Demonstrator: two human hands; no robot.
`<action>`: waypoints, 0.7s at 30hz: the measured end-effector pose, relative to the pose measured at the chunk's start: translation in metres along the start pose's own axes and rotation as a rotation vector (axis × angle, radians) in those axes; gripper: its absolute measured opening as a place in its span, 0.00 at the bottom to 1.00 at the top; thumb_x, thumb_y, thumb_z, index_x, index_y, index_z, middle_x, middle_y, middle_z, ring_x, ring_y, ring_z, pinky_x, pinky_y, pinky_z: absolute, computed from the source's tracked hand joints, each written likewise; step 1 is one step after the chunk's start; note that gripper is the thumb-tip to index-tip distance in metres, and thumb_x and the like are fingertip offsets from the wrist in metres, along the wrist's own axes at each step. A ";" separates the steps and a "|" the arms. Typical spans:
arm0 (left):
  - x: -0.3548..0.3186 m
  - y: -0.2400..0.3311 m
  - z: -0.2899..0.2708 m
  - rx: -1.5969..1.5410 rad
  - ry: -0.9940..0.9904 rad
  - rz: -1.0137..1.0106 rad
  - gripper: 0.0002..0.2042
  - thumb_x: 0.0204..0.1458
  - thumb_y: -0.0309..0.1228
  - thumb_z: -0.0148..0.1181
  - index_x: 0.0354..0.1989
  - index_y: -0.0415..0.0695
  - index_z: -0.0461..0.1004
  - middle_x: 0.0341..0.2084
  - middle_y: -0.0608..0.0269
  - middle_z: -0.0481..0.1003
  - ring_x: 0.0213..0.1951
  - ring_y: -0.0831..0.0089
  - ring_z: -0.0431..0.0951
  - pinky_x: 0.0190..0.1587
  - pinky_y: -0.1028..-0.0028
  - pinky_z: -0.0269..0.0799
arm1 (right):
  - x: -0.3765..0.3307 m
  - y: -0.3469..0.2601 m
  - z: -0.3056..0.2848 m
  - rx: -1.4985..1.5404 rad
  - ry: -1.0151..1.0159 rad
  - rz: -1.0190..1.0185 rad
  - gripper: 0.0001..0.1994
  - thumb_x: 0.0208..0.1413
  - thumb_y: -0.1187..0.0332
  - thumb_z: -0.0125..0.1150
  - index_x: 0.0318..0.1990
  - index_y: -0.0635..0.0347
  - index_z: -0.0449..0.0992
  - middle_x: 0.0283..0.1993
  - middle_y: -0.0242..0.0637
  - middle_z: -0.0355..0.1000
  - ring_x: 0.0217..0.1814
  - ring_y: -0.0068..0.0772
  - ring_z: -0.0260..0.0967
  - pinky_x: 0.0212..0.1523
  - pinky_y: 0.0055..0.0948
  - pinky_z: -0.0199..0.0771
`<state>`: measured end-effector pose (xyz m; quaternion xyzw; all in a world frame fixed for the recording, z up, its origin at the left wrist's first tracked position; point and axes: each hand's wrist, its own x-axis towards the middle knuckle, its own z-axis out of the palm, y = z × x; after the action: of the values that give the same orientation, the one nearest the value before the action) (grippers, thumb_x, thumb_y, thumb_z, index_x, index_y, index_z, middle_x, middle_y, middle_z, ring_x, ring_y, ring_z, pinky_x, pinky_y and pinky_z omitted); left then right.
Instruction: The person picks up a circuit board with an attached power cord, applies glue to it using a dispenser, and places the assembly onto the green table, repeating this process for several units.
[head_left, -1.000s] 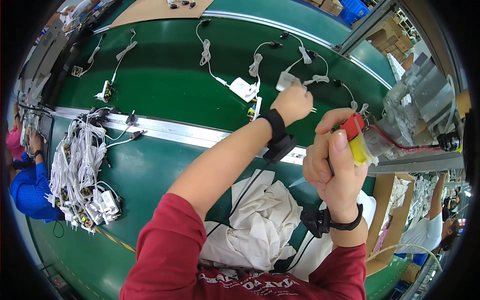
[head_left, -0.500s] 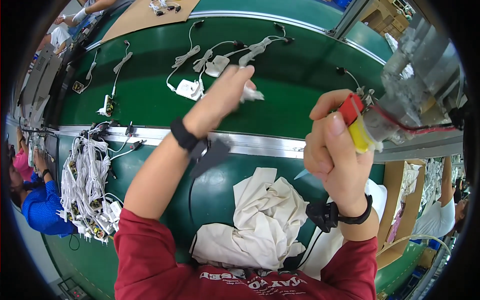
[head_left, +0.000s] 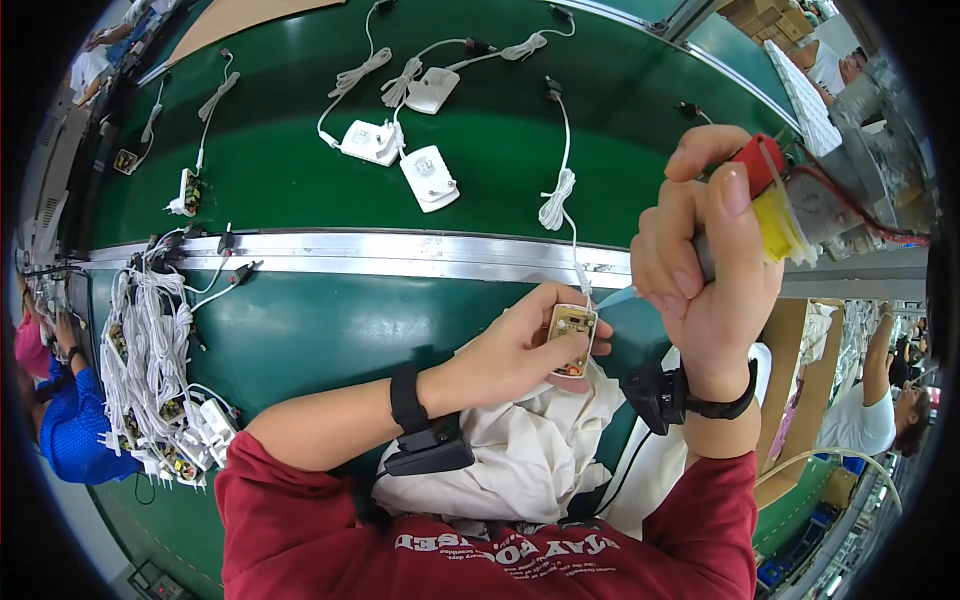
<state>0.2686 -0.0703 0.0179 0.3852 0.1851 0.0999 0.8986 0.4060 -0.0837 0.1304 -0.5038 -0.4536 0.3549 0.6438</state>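
Observation:
Near my lap, my left hand (head_left: 505, 352) grips an open power adapter (head_left: 572, 322) with its circuit board bare and facing up. The thumb lies over the lower part of the board. From its top end a white cable (head_left: 567, 184) runs away onto the green belt. My right hand (head_left: 705, 262) is wrapped around a hand tool (head_left: 777, 222) with a red part, a yellow band and red and black wires. Its tapered pale blue tip (head_left: 617, 297) points down left, close to the adapter's top end; contact cannot be made out.
Several white adapters, including a closed one (head_left: 430, 180), lie on the green belt (head_left: 270, 180) beyond the metal rail (head_left: 380, 257). A pile of cabled adapters (head_left: 150, 350) is at left. White cloth (head_left: 530, 450) lies before me. A cardboard box (head_left: 795, 380) stands at right, where another person works.
My left hand has come back from the belt toward me and now has the open adapter. A closed white adapter shows where it was. The right hand has shifted slightly right with the tool.

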 end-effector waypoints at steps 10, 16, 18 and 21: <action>0.012 0.003 0.007 -0.046 -0.036 0.033 0.20 0.55 0.24 0.49 0.57 0.42 0.56 0.46 0.59 0.68 0.48 0.72 0.72 0.40 0.72 0.77 | 0.003 0.003 -0.009 -0.020 -0.007 -0.001 0.15 0.62 0.55 0.43 0.33 0.58 0.56 0.09 0.24 0.48 0.07 0.15 0.41 0.09 0.19 0.42; 0.004 0.015 0.001 -0.048 -0.043 0.023 0.19 0.55 0.22 0.49 0.56 0.42 0.57 0.48 0.59 0.68 0.49 0.72 0.71 0.43 0.71 0.77 | 0.008 0.000 0.004 -0.019 0.019 0.051 0.15 0.62 0.55 0.43 0.30 0.56 0.55 0.09 0.25 0.48 0.07 0.15 0.40 0.09 0.19 0.42; 0.001 0.018 -0.001 -0.052 -0.040 0.023 0.19 0.55 0.22 0.49 0.56 0.42 0.57 0.48 0.59 0.68 0.49 0.72 0.71 0.43 0.70 0.77 | 0.010 0.000 0.008 -0.027 0.017 0.053 0.15 0.62 0.55 0.42 0.31 0.56 0.55 0.09 0.24 0.48 0.07 0.15 0.40 0.09 0.19 0.42; -0.005 0.022 -0.003 -0.084 -0.036 0.020 0.19 0.55 0.22 0.48 0.56 0.42 0.57 0.48 0.59 0.67 0.50 0.71 0.71 0.44 0.70 0.77 | 0.012 -0.001 0.014 -0.043 0.013 0.053 0.16 0.62 0.54 0.41 0.32 0.58 0.55 0.09 0.24 0.48 0.07 0.15 0.40 0.09 0.19 0.42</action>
<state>0.2623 -0.0550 0.0330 0.3508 0.1606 0.1093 0.9161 0.3973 -0.0683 0.1355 -0.5318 -0.4435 0.3585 0.6261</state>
